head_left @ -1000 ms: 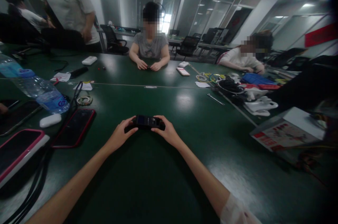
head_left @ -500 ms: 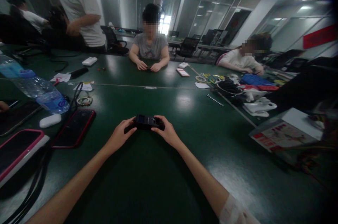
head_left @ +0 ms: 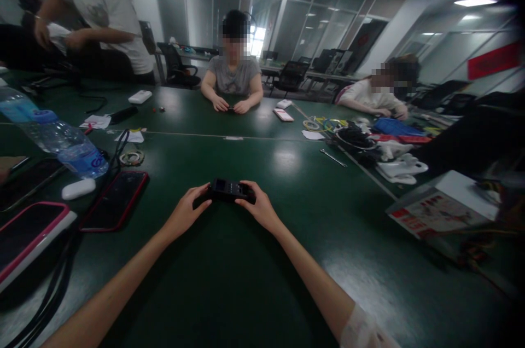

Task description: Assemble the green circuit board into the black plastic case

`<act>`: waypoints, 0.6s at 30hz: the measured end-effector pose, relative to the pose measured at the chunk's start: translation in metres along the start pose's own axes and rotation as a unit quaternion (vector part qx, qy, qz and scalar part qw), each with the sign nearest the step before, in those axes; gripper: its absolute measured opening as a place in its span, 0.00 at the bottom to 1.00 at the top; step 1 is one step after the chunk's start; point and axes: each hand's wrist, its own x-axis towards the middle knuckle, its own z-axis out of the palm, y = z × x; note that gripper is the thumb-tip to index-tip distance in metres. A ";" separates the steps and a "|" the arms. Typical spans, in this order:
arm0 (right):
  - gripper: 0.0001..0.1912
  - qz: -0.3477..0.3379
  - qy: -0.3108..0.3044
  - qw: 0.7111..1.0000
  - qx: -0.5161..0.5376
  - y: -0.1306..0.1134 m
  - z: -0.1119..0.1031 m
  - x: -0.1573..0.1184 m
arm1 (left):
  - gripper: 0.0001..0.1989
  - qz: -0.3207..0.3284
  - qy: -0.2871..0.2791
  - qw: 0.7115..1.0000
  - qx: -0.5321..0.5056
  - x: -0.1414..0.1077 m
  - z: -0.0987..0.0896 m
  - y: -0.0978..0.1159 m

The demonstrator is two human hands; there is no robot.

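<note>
A small black box-shaped device (head_left: 229, 190) with a little screen and several buttons is at the middle of the dark green table (head_left: 229, 282). My left hand (head_left: 192, 204) grips its left end, thumb on the near side and fingers behind. At the opposite end, my right hand (head_left: 258, 201) holds it the same way, closed round the right side. The device looks level; whether its underside rests on the tabletop I cannot tell. Part of each end is covered by my fingers.
Left of my arm lie a red-edged phone (head_left: 116, 200), a pink-rimmed phone (head_left: 30, 238), a white case (head_left: 78, 189) and a plastic bottle (head_left: 68, 143). To the right are a wrench (head_left: 333, 157), tangled cables (head_left: 355, 137) and a metal box (head_left: 447, 203). A person (head_left: 233, 71) sits opposite.
My hands and the black device hold nearly the same place. At the back left, the standing person has leaned left and now has both hands at something white.
</note>
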 end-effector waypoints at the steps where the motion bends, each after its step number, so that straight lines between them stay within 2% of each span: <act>1: 0.27 -0.001 0.002 1.000 -0.002 0.000 0.000 0.000 | 0.26 0.004 0.002 1.000 0.003 0.000 0.000 -0.001; 6: 0.27 -0.005 0.010 1.000 -0.008 0.001 0.001 0.000 | 0.26 0.023 0.008 1.000 0.013 0.003 0.002 -0.005; 18: 0.29 -0.011 0.007 1.000 -0.004 0.002 0.001 0.001 | 0.26 0.020 0.007 1.000 0.011 0.002 0.002 -0.004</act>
